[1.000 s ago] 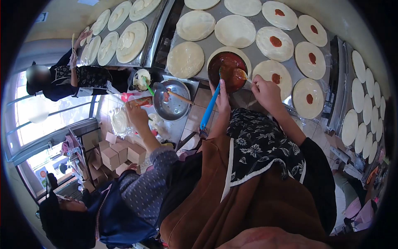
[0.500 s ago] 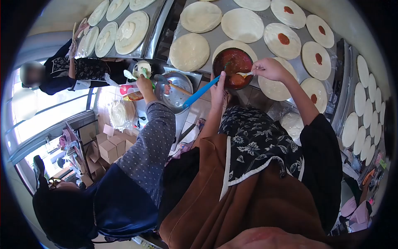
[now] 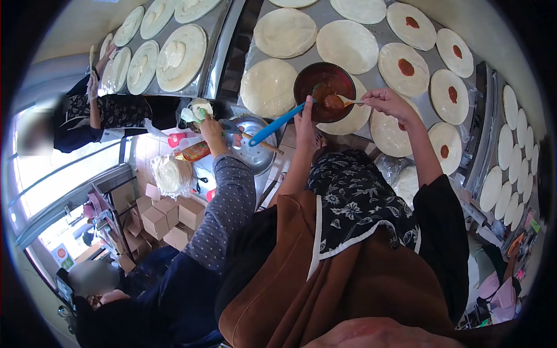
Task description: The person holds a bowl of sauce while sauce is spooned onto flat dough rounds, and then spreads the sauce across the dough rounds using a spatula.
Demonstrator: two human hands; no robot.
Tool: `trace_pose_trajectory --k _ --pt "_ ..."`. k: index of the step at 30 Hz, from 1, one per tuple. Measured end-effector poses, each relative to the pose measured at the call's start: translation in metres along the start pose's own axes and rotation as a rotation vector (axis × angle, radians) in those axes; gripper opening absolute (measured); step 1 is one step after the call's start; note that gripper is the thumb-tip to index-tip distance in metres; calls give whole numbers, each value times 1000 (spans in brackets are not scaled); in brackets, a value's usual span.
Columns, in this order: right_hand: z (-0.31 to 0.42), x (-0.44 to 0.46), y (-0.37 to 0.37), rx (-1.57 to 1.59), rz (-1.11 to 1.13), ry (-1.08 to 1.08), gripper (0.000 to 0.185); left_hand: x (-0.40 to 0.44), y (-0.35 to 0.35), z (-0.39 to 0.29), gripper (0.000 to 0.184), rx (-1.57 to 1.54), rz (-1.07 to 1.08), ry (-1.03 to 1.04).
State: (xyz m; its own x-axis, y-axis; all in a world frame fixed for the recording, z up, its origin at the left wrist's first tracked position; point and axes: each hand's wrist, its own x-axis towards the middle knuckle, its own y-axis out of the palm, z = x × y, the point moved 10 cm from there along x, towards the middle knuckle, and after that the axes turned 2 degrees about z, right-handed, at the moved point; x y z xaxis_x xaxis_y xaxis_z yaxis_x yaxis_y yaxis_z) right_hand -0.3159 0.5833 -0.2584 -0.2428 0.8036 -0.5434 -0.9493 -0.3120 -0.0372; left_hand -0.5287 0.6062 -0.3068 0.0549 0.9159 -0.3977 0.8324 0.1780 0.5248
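I had the bowl point(image 3: 336, 69) of red sauce point(image 3: 343, 91) raised at the near edge of the metal bench point(image 3: 368, 80), overlapping a plain dough round point(image 3: 348, 123) from where I looked. The left hand point(image 3: 304, 129) was clasped on its near-left side, thumb up against the blue handle point(image 3: 277, 126) that slanted out past the rim; its fingers underneath were hidden from me. The right hand point(image 3: 391, 105) was pinched together on the pale stem of a spoon point(image 3: 333, 103), its scoop sauce-red inside the bowl. Below that hand I saw a partly covered sauced round point(image 3: 395, 145); other red-spotted rounds point(image 3: 420, 82) lay to the right, plain rounds point(image 3: 268, 88) to the left. Farther left, a co-worker's hand point(image 3: 213, 132) reached beside a metal basin point(image 3: 255, 165), above stacked cartons point(image 3: 174, 216).
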Motion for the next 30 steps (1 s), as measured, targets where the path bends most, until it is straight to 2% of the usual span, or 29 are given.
trace_pose_trajectory --k 3,8,11,17,23,26,30 --pt "-3 -1 -10 94 -30 34 18 12 9 12 47 -25 44 -119" --pt "-7 7 -39 199 -159 39 19 38 9 35 45 -128 68 -134" --pt "-3 17 -63 292 -148 6 20 44 2 42 47 -160 14 -142" --pt "-20 73 -125 161 -413 -57 24 37 -28 42 44 -59 -138 -98" --pt "-19 106 -149 -426 -784 -255 26 29 -43 39 47 -8 -192 -76" --pt "-13 102 -148 -490 -806 -161 25 26 -40 34 48 1 -206 -68" --pt "-12 102 -152 -470 -824 -173 25 30 -39 33 48 -8 -218 -45"
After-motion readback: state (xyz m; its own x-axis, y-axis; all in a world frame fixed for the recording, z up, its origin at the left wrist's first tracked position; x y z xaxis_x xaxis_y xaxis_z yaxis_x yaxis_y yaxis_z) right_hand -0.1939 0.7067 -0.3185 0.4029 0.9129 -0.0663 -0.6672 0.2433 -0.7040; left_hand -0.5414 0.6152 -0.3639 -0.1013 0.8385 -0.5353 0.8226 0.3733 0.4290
